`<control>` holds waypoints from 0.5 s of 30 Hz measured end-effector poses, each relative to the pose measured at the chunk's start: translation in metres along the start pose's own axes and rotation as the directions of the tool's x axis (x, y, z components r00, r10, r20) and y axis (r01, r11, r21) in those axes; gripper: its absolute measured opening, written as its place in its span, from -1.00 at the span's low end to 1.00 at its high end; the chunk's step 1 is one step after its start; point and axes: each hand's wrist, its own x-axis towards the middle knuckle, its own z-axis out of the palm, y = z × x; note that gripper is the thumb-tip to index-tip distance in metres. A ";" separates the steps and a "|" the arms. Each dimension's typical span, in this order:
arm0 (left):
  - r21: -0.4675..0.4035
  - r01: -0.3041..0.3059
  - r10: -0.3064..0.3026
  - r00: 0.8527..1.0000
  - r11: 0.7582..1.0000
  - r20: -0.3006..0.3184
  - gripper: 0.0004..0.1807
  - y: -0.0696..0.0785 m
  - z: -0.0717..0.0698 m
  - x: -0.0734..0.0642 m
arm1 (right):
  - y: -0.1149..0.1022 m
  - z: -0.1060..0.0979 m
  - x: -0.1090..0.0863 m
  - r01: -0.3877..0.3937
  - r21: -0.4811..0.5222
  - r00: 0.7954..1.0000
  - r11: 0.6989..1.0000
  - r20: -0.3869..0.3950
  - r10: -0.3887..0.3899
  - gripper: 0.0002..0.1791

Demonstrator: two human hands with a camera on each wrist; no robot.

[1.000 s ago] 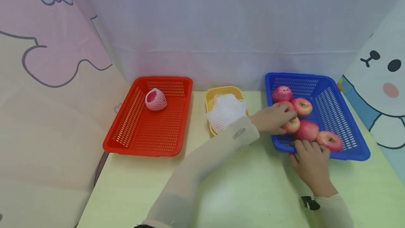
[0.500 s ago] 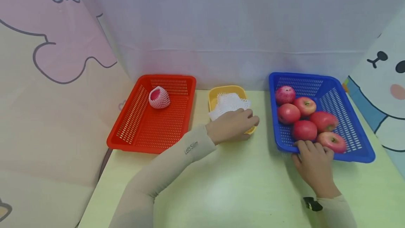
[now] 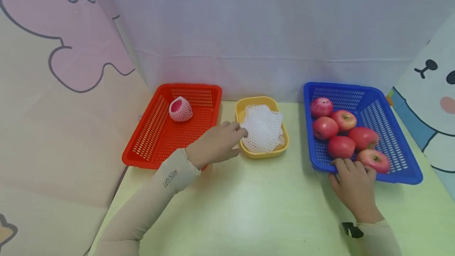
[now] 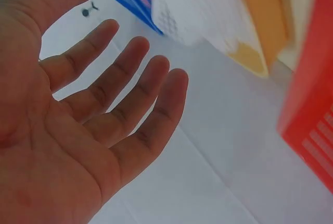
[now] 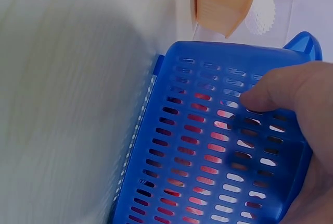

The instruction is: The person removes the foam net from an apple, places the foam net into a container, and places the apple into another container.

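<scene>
In the head view my left hand [image 3: 217, 141] hovers between the red basket and a small yellow tray [image 3: 264, 155] heaped with white foam fruit nets [image 3: 261, 129]. Its palm shows bare in the left wrist view, fingers [image 4: 151, 114] loosely extended. My right hand [image 3: 355, 187] grips the near rim of the blue plastic basket [image 3: 398, 177], fingers over the edge. The right wrist view shows its thumb [image 5: 265, 91] against the slotted outer wall. Several red apples [image 3: 341, 147] lie along the basket's left and near sides.
A red basket [image 3: 143, 162] stands left of the tray, holding one fruit in a pink foam net [image 3: 181, 110]. White cloth [image 3: 263, 38] hangs behind the table [image 3: 256, 208]. Cartoon-printed sheets flank both sides.
My left hand has left the apples in the blue basket and moved left across the yellow tray. An apple in the blue basket has shifted right. My right hand keeps its grip on the rim.
</scene>
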 end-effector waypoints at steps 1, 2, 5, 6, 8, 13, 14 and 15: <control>-0.006 0.024 -0.024 1.000 1.000 -0.013 -0.47 -0.008 -0.002 -0.002 | 0.000 0.000 0.000 -0.003 0.001 1.000 1.000 0.004 0.003 -0.73; -0.012 0.051 -0.051 0.998 0.999 -0.022 -0.46 -0.016 -0.004 -0.004 | 0.000 0.000 0.000 -0.002 0.002 1.000 1.000 0.005 0.002 -0.73; -0.062 0.151 -0.154 0.987 0.987 -0.041 -0.40 -0.045 -0.009 -0.006 | 0.000 0.000 0.001 0.001 0.004 1.000 1.000 0.000 -0.001 -0.73; -0.083 0.189 -0.193 0.980 0.979 -0.045 -0.38 -0.056 -0.011 -0.006 | 0.000 0.000 0.001 0.001 0.004 1.000 1.000 -0.001 -0.001 -0.74; -0.101 0.251 -0.257 0.965 0.963 -0.053 -0.34 -0.081 -0.011 -0.006 | 0.000 0.000 0.000 -0.002 0.001 1.000 1.000 0.008 0.002 -0.73; -0.109 0.411 -0.418 0.906 0.905 -0.057 -0.25 -0.141 -0.007 -0.004 | 0.000 0.000 0.000 -0.025 -0.018 0.998 1.000 0.063 0.026 -0.68; -0.112 0.440 -0.447 0.893 0.891 -0.051 -0.23 -0.152 -0.006 -0.004 | 0.000 0.000 0.000 -0.026 -0.021 0.997 0.999 0.068 0.028 -0.67; -0.126 0.471 -0.479 0.877 0.873 -0.038 -0.20 -0.161 -0.004 -0.004 | 0.000 0.000 0.000 -0.025 -0.020 0.997 0.999 0.067 0.026 -0.68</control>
